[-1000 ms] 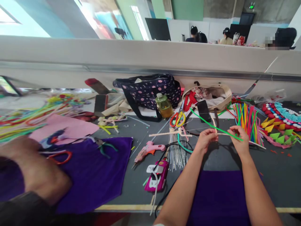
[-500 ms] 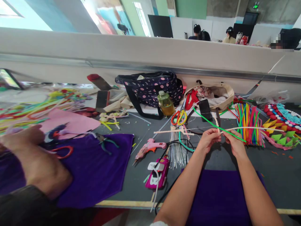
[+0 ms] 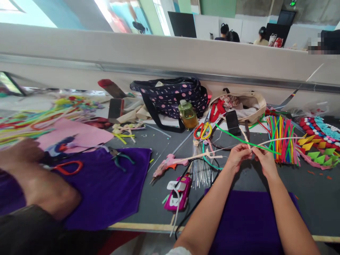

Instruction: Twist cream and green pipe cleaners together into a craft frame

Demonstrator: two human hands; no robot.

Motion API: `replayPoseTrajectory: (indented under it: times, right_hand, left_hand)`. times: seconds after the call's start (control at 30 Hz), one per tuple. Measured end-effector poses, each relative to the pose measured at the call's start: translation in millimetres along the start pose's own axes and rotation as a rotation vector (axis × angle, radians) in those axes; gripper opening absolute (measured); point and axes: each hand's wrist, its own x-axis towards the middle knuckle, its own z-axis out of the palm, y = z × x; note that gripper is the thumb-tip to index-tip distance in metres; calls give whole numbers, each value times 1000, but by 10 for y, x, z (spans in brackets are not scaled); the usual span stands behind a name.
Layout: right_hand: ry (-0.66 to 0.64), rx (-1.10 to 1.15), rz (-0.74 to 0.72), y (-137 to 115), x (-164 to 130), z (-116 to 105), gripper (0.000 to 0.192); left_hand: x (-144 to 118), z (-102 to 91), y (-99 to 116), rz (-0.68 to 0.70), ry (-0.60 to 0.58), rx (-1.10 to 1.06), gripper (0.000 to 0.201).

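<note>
My left hand (image 3: 238,156) and my right hand (image 3: 263,161) meet over the table, thumbs and fingertips pinched close together. Between them they grip a cream pipe cleaner (image 3: 244,135), whose twisted part sticks up above the fingers. A paler length of it runs off to the right. A green pipe cleaner (image 3: 231,134) crosses at the fingertips, its ends reaching up left and down right. Which fingers hold which stem is hard to see. A cream stem with a small knotted end (image 3: 208,154) extends at the left, near a pink glue gun (image 3: 171,162).
Scissors (image 3: 203,130), a bottle (image 3: 188,115), a phone (image 3: 232,123) and bags stand behind. Wire stems (image 3: 203,173) and a magenta device (image 3: 177,194) with cords lie left; coloured pipe cleaners (image 3: 283,140) lie right. A co-worker's arm (image 3: 45,187) works at far left beside pliers (image 3: 120,159).
My hands stay pinched together in nearly the same place. The cream stem at the left has dropped slightly and shifted right. The co-worker's hand has moved a little left.
</note>
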Motion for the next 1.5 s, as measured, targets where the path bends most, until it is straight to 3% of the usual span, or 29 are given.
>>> replayPoseTrajectory:
  times: [0.23, 0.67, 0.97, 1.17, 1.5]
  right_hand:
    - [-62, -29, 100, 1, 11, -13, 27]
    - [-151, 50, 260, -28, 16, -29, 18]
    - [-76, 31, 129, -26, -8, 17, 14]
    - [-87, -93, 64, 18, -1, 17, 18]
    - [-39, -97, 41, 16, -11, 48, 14]
  left_hand:
    - [-2, 2, -2, 43, 37, 101, 37]
    - [-6, -54, 7, 59, -39, 209, 36]
    - [8, -57, -27, -46, -101, 98, 38]
    - [43, -59, -40, 1, -47, 88, 37]
    - [57, -38, -79, 3, 57, -14, 37]
